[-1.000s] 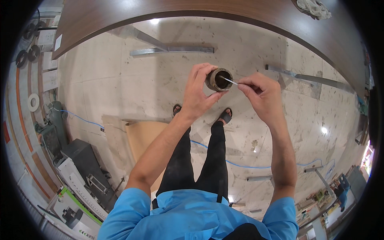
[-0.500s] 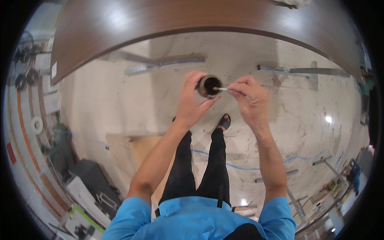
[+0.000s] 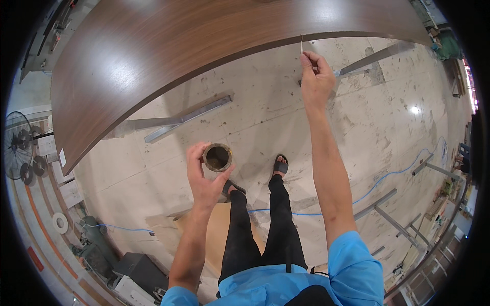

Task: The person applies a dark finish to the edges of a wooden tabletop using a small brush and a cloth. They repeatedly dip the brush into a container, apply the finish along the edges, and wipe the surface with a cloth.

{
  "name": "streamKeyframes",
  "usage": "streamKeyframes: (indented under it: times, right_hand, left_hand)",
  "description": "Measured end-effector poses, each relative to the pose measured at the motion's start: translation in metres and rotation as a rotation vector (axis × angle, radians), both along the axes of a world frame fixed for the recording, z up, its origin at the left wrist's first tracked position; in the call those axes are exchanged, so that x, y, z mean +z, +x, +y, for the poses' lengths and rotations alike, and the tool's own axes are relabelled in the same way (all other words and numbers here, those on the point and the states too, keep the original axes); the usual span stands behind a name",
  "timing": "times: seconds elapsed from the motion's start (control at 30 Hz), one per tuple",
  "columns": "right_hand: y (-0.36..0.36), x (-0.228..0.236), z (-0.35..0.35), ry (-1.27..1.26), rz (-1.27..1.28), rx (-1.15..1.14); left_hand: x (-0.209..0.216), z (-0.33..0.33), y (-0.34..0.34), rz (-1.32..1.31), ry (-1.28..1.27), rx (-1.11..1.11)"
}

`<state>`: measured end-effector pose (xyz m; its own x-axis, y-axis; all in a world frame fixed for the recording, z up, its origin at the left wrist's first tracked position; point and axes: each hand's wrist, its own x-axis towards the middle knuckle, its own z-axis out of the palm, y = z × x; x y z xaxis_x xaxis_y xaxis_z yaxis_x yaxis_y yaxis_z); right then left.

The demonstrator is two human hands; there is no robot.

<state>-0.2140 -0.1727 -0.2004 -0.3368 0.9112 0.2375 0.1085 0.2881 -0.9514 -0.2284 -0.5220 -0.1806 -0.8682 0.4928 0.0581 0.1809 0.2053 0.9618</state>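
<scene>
My left hand point(image 3: 202, 176) is wrapped round a small open jar point(image 3: 205, 159) with a stained rim and dark contents, held in front of my body. Stretched forward, my right hand point(image 3: 317, 76) pinches a thin pale stick point(image 3: 301, 47). The stick points away from me, and its dark far tip meets the front edge of a large brown wood-grain board point(image 3: 224, 30). Whether the tip is a brush or bare wood is too small to tell.
Metal legs point(image 3: 189, 118) stand under the board on the stained floor. A blue hose point(image 3: 377, 183) crosses the floor to my right, near metal frames point(image 3: 377, 204). Brown sheet material point(image 3: 212, 232) lies by my feet. A fan point(image 3: 19, 145) and a dark box point(image 3: 140, 273) are at the left.
My right hand has drawn the stick out of the jar and moved forward to the board's edge. My left hand has brought the jar left and nearer to me.
</scene>
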Motion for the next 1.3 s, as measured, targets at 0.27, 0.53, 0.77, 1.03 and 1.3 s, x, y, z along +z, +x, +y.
streamKeyframes:
  times: [0.27, 0.53, 0.77, 1.03, 1.3]
  right_hand:
    - [-0.019, -0.001, -0.047, 0.240, -0.060, 0.263]
    - [-0.016, 0.002, -0.024, 0.199, -0.024, -0.096]
    - [-0.036, -0.004, -0.081, 0.222, -0.042, 0.290]
    - [-0.054, 0.013, -0.124, 0.293, -0.107, 0.325]
    - [-0.045, 0.015, -0.112, 0.260, -0.081, 0.046]
  left_hand:
    - [0.006, -0.011, 0.015, -0.079, 0.047, -0.036]
    - [0.007, -0.024, 0.021, -0.104, 0.053, -0.023]
    - [0.005, -0.034, 0.020, -0.105, 0.119, -0.038]
    - [0.015, -0.050, 0.015, -0.092, 0.099, 0.043]
    - [0.013, -0.062, 0.010, -0.092, 0.134, 0.060]
